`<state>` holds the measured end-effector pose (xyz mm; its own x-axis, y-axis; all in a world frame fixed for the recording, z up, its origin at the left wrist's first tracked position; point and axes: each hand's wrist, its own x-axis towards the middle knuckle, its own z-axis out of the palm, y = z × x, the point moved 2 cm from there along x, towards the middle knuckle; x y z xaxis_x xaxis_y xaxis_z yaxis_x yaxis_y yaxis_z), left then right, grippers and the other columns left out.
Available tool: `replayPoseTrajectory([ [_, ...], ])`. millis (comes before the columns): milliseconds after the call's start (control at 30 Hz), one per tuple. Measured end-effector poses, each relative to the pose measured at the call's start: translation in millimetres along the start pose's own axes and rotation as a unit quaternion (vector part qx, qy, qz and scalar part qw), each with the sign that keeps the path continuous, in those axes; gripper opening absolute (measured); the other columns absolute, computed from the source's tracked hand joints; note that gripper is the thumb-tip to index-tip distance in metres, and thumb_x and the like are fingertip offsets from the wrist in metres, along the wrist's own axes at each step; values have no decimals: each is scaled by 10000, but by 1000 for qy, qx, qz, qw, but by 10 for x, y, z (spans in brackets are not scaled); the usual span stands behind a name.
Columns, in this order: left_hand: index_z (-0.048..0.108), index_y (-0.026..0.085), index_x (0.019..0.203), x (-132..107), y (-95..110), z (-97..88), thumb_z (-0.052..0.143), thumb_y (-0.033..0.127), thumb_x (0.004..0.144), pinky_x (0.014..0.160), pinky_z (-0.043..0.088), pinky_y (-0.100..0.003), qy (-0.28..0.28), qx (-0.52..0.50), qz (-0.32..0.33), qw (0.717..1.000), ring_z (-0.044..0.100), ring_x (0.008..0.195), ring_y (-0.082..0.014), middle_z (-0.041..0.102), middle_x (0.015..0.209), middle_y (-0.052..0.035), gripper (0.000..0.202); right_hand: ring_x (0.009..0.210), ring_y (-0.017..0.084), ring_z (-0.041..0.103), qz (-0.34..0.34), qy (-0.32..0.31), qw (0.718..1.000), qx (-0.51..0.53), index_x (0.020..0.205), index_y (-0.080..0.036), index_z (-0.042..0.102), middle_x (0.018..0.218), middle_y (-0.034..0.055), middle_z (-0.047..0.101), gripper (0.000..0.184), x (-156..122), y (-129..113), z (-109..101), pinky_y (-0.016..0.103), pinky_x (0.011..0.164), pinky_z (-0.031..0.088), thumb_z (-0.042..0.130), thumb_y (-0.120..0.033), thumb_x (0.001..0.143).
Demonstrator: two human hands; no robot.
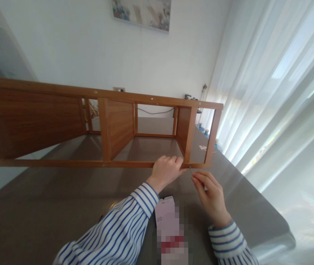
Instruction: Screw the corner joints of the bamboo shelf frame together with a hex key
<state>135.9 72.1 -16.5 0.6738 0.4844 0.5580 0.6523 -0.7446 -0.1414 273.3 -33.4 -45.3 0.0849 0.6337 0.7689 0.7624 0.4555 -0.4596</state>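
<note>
A wooden shelf frame (105, 129) lies on its side across the table, its panels standing upright between the rails. My left hand (167, 170) is wrapped over the lower front rail, near the right-hand panel. Just right of it, my right hand (210, 192) pinches a thin metal tool, likely a hex key (191, 171), between thumb and fingers. The tool's far end meets the rail's underside by a small fastener hole. Further fastener holes dot the upper rail. The tool's lower part is hidden in my fingers.
Beneath my forearms lies a phone (165, 213), partly blurred out, on the brown table (245, 206). Small blue-based items (206, 132) and white scraps (202, 148) sit toward the right edge. Sheer curtains (270, 84) hang at the right; a picture (143, 14) is on the wall.
</note>
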Motion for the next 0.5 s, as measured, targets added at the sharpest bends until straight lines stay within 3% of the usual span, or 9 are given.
replayPoseTrajectory([
  [267,581,165,798,4,-2,-4,579,483,803,593,361,-292,4,4,5,1000,616,679,-200,628,694,-50,318,696,142,635,29,-10,999,-10,1075,-216,560,794,28,671,203,-48,28,42,269,653,524,467,-229,895],
  [400,576,162,788,3,-3,1,582,480,802,595,359,-289,4,2,4,1000,617,679,-203,626,691,-51,319,658,129,626,66,-46,996,37,1083,-219,542,870,37,685,204,-46,17,61,261,624,525,437,-245,910],
  [500,574,158,779,2,-3,6,545,500,821,592,357,-286,7,0,4,1000,618,675,-200,625,686,-57,345,725,131,642,83,-73,989,95,1114,-217,515,986,61,678,220,-36,-11,60,273,683,534,430,-256,915],
])
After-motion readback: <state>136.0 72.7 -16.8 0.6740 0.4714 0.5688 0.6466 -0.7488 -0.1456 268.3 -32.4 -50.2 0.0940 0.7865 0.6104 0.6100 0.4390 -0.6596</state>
